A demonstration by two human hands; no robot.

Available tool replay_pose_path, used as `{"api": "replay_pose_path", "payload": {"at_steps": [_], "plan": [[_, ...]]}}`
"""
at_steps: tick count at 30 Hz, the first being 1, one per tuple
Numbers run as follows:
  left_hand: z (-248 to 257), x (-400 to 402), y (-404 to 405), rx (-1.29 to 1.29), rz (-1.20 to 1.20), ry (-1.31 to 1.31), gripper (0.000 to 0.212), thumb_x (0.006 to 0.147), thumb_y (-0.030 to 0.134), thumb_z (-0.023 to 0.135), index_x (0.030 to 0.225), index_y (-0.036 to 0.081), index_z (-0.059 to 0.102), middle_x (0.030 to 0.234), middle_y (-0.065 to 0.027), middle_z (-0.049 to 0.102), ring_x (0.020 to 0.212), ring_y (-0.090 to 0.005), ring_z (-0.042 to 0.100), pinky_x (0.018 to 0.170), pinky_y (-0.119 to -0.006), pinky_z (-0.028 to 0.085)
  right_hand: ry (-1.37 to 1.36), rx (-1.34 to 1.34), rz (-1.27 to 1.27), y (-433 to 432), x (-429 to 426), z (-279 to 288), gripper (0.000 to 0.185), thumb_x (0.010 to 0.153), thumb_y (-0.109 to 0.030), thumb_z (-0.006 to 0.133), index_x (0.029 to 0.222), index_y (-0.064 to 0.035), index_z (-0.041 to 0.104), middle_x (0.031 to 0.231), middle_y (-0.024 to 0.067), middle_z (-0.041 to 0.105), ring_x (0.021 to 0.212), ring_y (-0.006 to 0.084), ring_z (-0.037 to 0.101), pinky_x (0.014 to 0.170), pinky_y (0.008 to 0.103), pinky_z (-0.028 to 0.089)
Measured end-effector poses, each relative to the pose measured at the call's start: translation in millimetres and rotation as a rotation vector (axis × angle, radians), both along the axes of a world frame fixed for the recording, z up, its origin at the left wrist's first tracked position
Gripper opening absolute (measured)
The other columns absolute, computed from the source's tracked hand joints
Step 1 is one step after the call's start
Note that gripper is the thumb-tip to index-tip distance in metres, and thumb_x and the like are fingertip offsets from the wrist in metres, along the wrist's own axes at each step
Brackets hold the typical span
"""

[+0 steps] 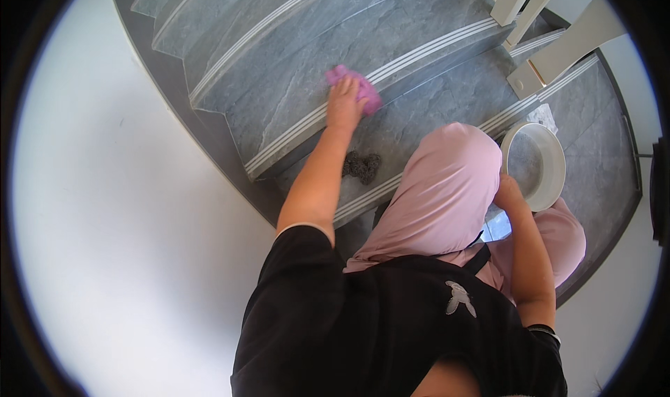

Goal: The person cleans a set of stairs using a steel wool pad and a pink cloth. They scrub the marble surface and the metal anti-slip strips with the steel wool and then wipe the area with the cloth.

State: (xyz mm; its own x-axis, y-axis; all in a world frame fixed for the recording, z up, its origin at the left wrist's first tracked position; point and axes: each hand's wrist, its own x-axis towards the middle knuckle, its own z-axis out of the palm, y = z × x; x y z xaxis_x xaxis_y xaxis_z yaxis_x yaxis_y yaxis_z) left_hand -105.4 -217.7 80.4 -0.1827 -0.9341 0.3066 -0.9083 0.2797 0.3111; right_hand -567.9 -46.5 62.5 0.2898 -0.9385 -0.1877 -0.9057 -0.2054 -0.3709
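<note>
My left hand rests on a pink cloth, pressing it over the striped front edge of a grey marble-look stair tread. Its fingers lie over the cloth. Dark wire scourers sit on the step below, close to my left forearm. By my knee, my right hand is beside the near left side of a round cream bucket; the knee partly hides its fingers, so I cannot tell whether it grips anything.
Cream balusters and a newel post stand at the upper right. A white wall curves along the left, with a dark skirting. Striped step edges drop toward me. A whitish packet or cloth lies behind the bucket.
</note>
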Motion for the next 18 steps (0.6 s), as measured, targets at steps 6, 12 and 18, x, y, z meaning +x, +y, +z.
{"api": "replay_pose_path", "payload": {"at_steps": [6, 12, 18], "plan": [[5, 9, 3, 0.042, -0.015, -0.053, 0.061, 0.087, 0.027, 0.072, 0.139, 0.002, 0.052, 0.148, -0.0194, 0.047, 0.137, -0.0379, 0.044, 0.113, -0.047, 0.036, 0.046, 0.112, -0.011, 2, 8, 24, 0.016, 0.084, -0.016, 0.059, 0.084, -0.002, 0.068, 0.084, 0.0232, 0.068, 0.082, 0.0433, 0.065, 0.076, 0.0529, 0.051], [-21, 162, 109, 0.075, 0.27, -0.014, 0.055, 0.093, 0.024, 0.065, 0.142, 0.006, 0.05, 0.151, -0.0225, 0.043, 0.137, -0.0395, 0.042, 0.115, -0.048, 0.032, 0.069, 0.158, -0.025, 10, 10, 26, 0.02, 0.084, -0.018, 0.061, 0.088, -0.0008, 0.069, 0.087, 0.0238, 0.069, 0.084, 0.0438, 0.066, 0.077, 0.0522, 0.052], [-32, 243, 156, 0.047, 0.69, -0.044, 0.055, 0.093, 0.024, 0.059, 0.137, -0.006, 0.05, 0.147, -0.0294, 0.044, 0.133, -0.046, 0.044, 0.114, -0.049, 0.033, 0.001, 0.124, 0.017, 20, -3, 6, 0.026, 0.086, -0.024, 0.061, 0.095, -0.0013, 0.07, 0.09, 0.0259, 0.07, 0.088, 0.0444, 0.067, 0.079, 0.0522, 0.053]]}}
